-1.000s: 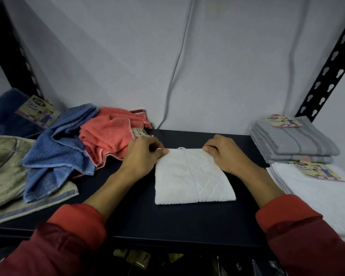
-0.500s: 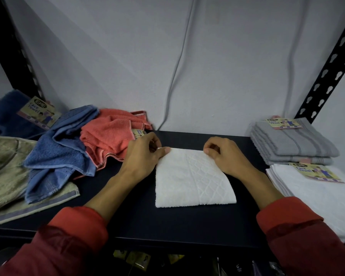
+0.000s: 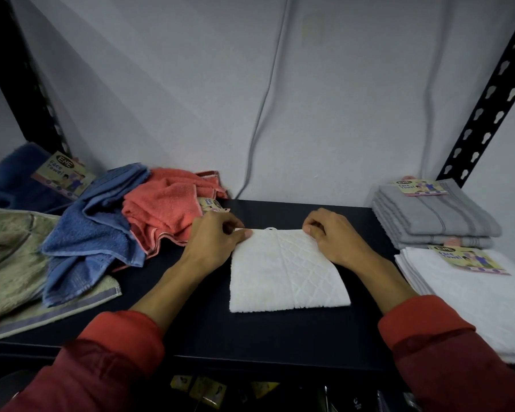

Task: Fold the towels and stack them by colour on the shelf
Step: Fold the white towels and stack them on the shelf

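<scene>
The folded white towel [image 3: 286, 272] lay mid-shelf [image 3: 250, 334]. The left hand [image 3: 213, 240] and right hand [image 3: 329, 237] each pinched a far corner. To finish well, they needed edges aligned squarely before moving it onto the white stack [image 3: 473, 298] at the shelf's right edge.

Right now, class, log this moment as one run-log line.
left hand: pinches far-left corner | right hand: pinches far-right corner | folded white quilted-pattern towel: flat on black shelf
</scene>
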Demonstrator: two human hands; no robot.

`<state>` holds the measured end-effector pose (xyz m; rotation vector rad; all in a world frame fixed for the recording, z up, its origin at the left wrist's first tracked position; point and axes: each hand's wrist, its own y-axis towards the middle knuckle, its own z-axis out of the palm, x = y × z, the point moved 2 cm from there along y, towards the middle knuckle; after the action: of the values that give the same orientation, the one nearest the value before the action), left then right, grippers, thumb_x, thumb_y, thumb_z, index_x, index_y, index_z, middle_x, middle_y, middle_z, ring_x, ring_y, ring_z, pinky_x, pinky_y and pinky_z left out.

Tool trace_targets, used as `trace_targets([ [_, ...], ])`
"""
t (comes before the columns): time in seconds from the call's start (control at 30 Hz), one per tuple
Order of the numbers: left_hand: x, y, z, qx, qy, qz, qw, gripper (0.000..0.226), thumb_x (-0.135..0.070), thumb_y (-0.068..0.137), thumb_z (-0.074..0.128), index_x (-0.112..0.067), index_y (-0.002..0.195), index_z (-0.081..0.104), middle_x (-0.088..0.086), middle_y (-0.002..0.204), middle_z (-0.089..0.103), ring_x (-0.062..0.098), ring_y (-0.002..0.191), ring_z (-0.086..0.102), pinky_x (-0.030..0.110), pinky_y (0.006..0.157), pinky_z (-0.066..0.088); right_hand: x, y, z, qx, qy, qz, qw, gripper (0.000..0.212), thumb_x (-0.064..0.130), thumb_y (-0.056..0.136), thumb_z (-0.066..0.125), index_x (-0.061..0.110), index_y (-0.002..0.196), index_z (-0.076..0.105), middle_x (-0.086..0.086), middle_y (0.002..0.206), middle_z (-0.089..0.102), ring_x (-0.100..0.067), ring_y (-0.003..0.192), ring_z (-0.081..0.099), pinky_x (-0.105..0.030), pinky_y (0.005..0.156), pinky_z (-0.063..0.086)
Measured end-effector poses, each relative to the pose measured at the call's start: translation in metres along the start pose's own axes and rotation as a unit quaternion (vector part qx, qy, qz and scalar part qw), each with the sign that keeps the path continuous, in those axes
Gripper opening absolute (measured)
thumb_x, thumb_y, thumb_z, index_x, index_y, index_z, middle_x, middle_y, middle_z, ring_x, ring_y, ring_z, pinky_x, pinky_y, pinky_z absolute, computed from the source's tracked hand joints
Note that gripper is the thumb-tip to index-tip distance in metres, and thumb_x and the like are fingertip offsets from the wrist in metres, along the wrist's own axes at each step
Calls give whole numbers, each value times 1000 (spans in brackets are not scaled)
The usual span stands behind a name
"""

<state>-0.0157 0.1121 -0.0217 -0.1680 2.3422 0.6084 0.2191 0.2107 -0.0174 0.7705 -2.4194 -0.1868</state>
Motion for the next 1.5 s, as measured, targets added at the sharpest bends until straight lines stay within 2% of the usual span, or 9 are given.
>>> trace_targets([
  [0.23,-3,2,6,-2,44,0,999,15,-24,94,72,-14,97,82,-4,91,77,5,78,61,2,65,34,1,1,-2,-1,6,22,1000,9,15,97,62,16,95,71,6,93,58,-4,82,54,-8,68,36],
  [0.53,-55,-35,-5,-63,102,59,991,22,-18,93,61,-17,112,72,0,108,66,19,97,63,40,82,55,46,-29,-8,-49,-19,-36,998,19,18,102,49,16,104,67,5,104,61,-11,95,58,-29,84,50],
  [0.67,-64,-57,23,90,68,57,992,23,-20,101,47,-14,113,66,3,117,65,21,111,60,40,98,48,58,-54,23,34,-48,-65,996,25,21,104,38,17,109,62,3,115,63,-16,107,59,-36,90,50],
  [0.83,-48,-54,37,203,197,31,959,57,-36,110,18,-12,162,8,4,171,1,16,157,-6,33,126,-6,49,-53,33,116,-101,-15,988,54,35,109,20,18,160,16,6,167,10,-7,154,-1,-29,125,-1],
  [1.07,-28,-54,21,248,205,-2,947,65,-49,107,13,-20,161,-10,-6,168,-18,8,153,-18,35,127,-6,26,-61,19,163,-110,46,979,55,44,107,10,33,158,-6,20,164,-13,2,148,-17,-37,124,-11],
  [1.23,-21,-52,1,249,215,9,944,61,-47,108,23,-17,161,20,-5,169,10,17,157,2,35,127,12,16,-74,-1,174,-139,66,973,54,42,108,11,31,160,1,14,167,-7,-7,153,-11,-38,125,-7],
  [1.3,-34,-43,-6,165,241,42,956,38,-38,106,33,-15,123,58,-4,140,55,27,137,46,37,102,42,27,-68,-6,114,-152,51,980,52,35,109,16,22,160,16,5,168,10,-12,154,1,-37,125,-2],
  [1.37,-51,-32,-3,83,209,62,972,26,-30,102,39,-15,96,59,3,110,66,27,105,62,36,79,45,51,-58,0,52,-120,10,991,49,28,109,22,15,155,30,0,163,29,-15,153,17,-34,124,9],
  [1.5,-37,-17,34,173,192,80,963,41,-29,107,32,-14,140,52,10,146,53,28,139,45,42,115,34,67,-42,30,121,-109,-7,987,51,33,109,21,16,158,23,2,166,19,-14,154,10,-37,124,8],
])
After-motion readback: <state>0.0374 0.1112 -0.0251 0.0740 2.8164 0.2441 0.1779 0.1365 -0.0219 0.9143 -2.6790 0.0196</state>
